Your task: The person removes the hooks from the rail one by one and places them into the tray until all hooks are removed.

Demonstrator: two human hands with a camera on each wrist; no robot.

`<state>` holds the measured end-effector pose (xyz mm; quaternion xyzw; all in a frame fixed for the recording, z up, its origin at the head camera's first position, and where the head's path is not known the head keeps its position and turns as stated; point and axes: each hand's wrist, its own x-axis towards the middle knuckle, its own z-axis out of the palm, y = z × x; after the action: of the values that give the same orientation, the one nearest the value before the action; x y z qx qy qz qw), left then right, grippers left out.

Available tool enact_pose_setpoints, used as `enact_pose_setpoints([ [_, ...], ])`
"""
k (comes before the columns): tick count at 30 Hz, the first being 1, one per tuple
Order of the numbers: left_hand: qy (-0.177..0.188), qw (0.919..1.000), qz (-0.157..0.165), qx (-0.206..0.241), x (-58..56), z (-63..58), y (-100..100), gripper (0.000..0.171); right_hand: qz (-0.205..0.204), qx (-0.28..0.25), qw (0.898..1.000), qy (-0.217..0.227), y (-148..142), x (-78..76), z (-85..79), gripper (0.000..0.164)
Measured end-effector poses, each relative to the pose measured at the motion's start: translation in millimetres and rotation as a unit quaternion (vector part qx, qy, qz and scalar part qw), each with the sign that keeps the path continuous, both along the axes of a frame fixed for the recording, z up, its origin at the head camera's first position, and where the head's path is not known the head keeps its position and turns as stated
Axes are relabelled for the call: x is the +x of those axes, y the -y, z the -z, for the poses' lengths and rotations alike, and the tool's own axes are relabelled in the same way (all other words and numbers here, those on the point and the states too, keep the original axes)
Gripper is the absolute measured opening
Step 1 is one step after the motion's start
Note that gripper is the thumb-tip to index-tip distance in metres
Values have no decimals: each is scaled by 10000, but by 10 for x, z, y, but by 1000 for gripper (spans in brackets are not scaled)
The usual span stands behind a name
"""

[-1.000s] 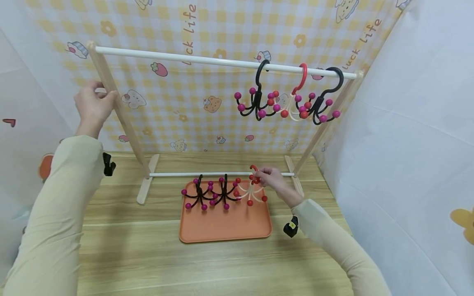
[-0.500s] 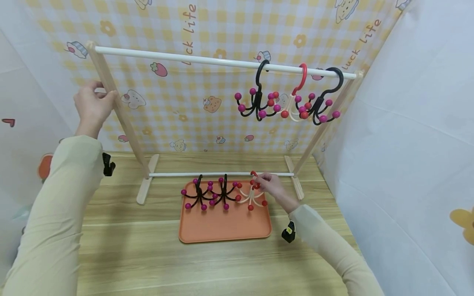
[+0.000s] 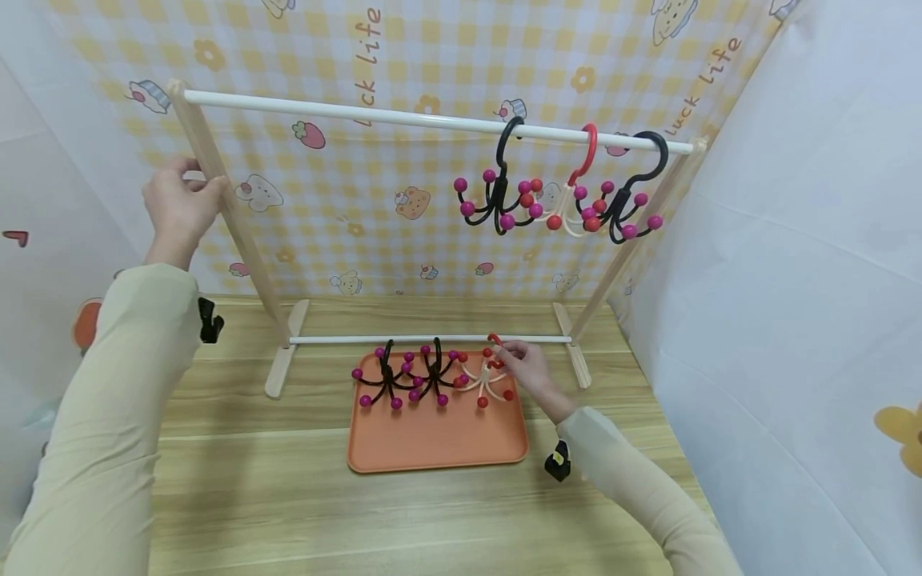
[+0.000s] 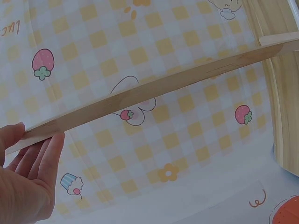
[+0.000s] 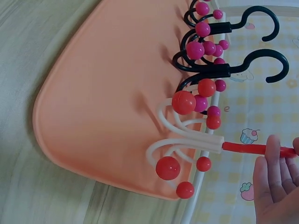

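My left hand (image 3: 180,204) grips the left wooden post (image 3: 245,240) of a white-railed rack, thumb and fingers on either side of the post (image 4: 140,95) in the left wrist view. My right hand (image 3: 527,368) pinches the red hook (image 5: 245,148) of a white claw hanger (image 5: 201,140) with red ball tips. That hanger (image 3: 485,378) stands upright at the right back of an orange tray (image 3: 432,448). Beside it on the tray are two black claw hangers with magenta balls, one in the middle (image 3: 434,374) and one to the left (image 3: 388,378).
On the right part of the top rail (image 3: 324,110) hang a black hanger (image 3: 500,196), a red-hooked white hanger (image 3: 591,152) and another black hanger (image 3: 619,208). A white lower bar (image 3: 338,340) runs just behind the tray. Checkered cloth (image 3: 360,240) backs the rack.
My right hand has moved slightly down with the white hanger, then a little left. The black hanger nearest it has shifted slightly left. My left hand stays on the post.
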<state>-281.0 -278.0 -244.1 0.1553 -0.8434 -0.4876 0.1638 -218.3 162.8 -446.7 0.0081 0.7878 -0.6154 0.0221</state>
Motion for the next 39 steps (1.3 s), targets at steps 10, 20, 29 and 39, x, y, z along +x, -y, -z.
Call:
enact_pose_setpoints([
  [10, -16, 10000, 0, 2, 4, -3, -1, 46, -19, 359, 9993, -131, 36, 45, 2, 17],
  [20, 28, 9999, -46, -109, 8, -9, -10, 45, 185, 187, 9995, -165, 65, 61, 48, 14],
  [29, 3, 10000, -26, -57, 0, -1, -7, 44, 212, 133, 9994, -234, 83, 91, 57, 14],
  [39, -1, 10000, -7, -40, -2, 5, -4, 44, -140, 343, 9947, -958, -277, -263, 491, 23],
])
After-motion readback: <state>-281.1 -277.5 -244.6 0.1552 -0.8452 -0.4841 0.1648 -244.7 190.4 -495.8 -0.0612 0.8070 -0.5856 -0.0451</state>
